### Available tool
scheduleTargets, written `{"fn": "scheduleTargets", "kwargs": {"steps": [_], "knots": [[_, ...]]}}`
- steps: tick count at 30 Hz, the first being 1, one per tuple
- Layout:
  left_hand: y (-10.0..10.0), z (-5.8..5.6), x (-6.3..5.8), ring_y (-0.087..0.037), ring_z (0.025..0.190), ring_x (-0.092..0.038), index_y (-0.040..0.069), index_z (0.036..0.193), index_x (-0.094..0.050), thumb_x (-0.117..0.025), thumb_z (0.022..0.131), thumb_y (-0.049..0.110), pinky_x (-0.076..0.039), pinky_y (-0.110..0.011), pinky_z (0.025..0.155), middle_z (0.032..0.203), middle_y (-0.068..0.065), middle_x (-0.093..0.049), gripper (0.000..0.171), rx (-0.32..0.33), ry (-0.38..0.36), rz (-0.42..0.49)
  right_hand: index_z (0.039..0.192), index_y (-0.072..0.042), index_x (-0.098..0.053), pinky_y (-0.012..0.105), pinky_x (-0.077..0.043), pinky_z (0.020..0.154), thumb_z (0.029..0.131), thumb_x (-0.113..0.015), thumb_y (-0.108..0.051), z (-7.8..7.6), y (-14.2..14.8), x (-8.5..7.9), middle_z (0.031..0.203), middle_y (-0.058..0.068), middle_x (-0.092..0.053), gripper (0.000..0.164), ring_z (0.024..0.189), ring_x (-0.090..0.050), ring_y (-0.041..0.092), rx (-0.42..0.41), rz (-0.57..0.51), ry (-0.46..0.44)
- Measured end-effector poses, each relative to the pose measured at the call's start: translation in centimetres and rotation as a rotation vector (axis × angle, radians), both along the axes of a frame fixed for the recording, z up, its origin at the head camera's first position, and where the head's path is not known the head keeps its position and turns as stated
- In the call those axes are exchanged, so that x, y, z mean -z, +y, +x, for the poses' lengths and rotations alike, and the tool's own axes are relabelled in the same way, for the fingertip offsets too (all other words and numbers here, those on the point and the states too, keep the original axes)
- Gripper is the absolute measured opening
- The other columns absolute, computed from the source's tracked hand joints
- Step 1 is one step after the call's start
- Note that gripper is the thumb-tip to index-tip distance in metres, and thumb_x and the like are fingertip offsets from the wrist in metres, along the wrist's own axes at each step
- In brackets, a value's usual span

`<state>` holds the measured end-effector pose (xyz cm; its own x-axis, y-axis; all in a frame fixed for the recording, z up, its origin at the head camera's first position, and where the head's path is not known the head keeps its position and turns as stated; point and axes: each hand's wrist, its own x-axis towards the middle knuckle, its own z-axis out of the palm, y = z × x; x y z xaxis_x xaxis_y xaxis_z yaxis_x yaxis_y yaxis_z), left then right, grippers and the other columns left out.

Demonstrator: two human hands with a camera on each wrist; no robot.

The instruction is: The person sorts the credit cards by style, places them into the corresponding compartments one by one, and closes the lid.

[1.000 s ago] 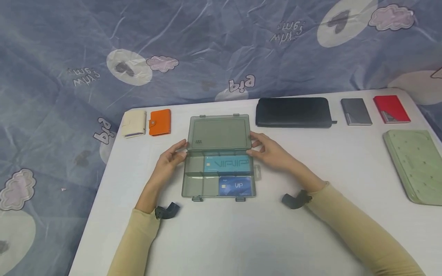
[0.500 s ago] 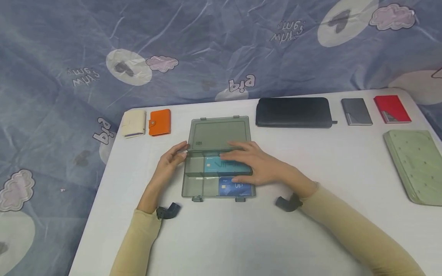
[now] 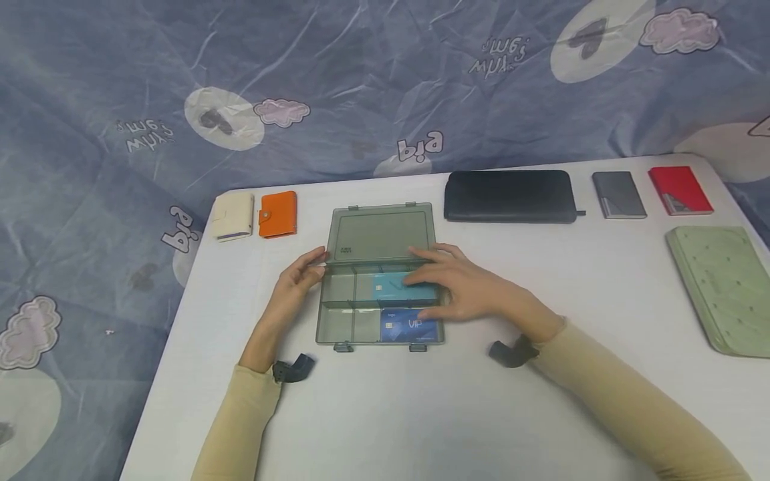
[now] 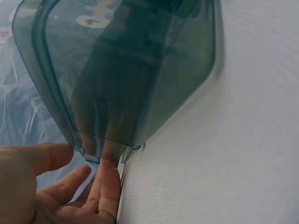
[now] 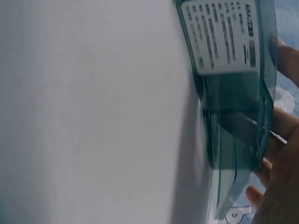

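A translucent grey-green plastic box (image 3: 338, 323) lies with its lid (image 3: 381, 234) folded back, its base split into compartments. In the back row is a light blue card (image 3: 385, 292); a dark blue VIP card (image 3: 397, 334) lies in the front row. My left hand (image 3: 291, 284) holds the box at its left hinge corner, thumb by the base and fingers by the lid, as the left wrist view shows too. My right hand (image 3: 469, 284) reaches in over the right side, fingers spread, one fingertip on the light blue card. It hides that card's right part.
Along the back of the white table (image 3: 391, 414) lie a cream wallet (image 3: 233, 214), an orange card holder (image 3: 279, 214), a black long wallet (image 3: 511, 195), a grey card case (image 3: 619, 195) and a red one (image 3: 681, 190). A pale green pouch (image 3: 722, 287) lies at the right.
My right hand has left the box's right hinge corner and come in over the cards, then drawn back right. The light blue card has slid right with it. The left hand stays put.
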<state>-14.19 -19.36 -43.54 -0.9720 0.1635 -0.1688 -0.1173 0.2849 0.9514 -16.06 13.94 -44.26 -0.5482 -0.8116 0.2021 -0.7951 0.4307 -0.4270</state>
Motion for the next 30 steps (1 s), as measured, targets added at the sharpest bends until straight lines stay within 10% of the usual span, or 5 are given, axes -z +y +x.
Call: {"fn": "scheduleTargets", "kwargs": {"steps": [11, 17, 24, 30], "knots": [[-0.2, 0.0, 0.3, -0.026, 0.130, -0.042, 0.008, 0.141, -0.038, -0.050, 0.096, 0.018, -0.027, -0.043, 0.109, 0.143, -0.011, -0.042, 0.047, 0.004, 0.018, -0.027, 0.113, -0.016, -0.064, 0.044, -0.030, 0.105, 0.084, -0.068, -0.026, 0.1, 1.6, -0.3, 0.129, 0.001, -0.054, 0.031, 0.128, -0.041, 0.022, 0.192, -0.213, -0.043], [-0.2, -0.1, 0.4, -0.026, 0.124, -0.047, 0.008, 0.141, -0.039, -0.051, 0.096, 0.015, -0.032, -0.038, 0.106, 0.143, -0.009, -0.043, 0.047, -0.001, 0.025, -0.008, 0.138, -0.012, -0.041, 0.042, -0.041, 0.093, 0.089, -0.062, -0.031, -0.3, 2.0, -0.1, 0.121, 0.006, -0.050, 0.056, 0.110, -0.050, 0.021, 0.372, -0.140, -0.185], [-0.2, -0.3, 0.6, -0.028, 0.124, -0.048, 0.009, 0.142, -0.037, -0.054, 0.092, 0.005, -0.040, -0.019, 0.096, 0.146, -0.007, -0.039, 0.053, -0.010, 0.068, 0.076, 0.151, -0.016, -0.005, 0.043, -0.045, 0.091, 0.087, -0.066, -0.018, -0.6, 1.8, -0.1, 0.136, 0.013, -0.043, 0.088, 0.113, -0.054, 0.028, 0.361, -0.261, -0.373], [-0.4, -0.4, 1.0, -0.030, 0.124, -0.047, 0.008, 0.143, -0.036, -0.055, 0.089, -0.004, -0.043, -0.019, 0.093, 0.143, -0.012, -0.039, 0.059, 0.010, 0.117, 0.163, 0.149, -0.003, -0.008, 0.042, -0.049, 0.074, 0.080, -0.068, 0.003, 0.1, 1.2, -2.2, 0.127, 0.023, -0.043, 0.092, 0.091, -0.057, 0.034, 0.332, -0.393, -0.404]]}}
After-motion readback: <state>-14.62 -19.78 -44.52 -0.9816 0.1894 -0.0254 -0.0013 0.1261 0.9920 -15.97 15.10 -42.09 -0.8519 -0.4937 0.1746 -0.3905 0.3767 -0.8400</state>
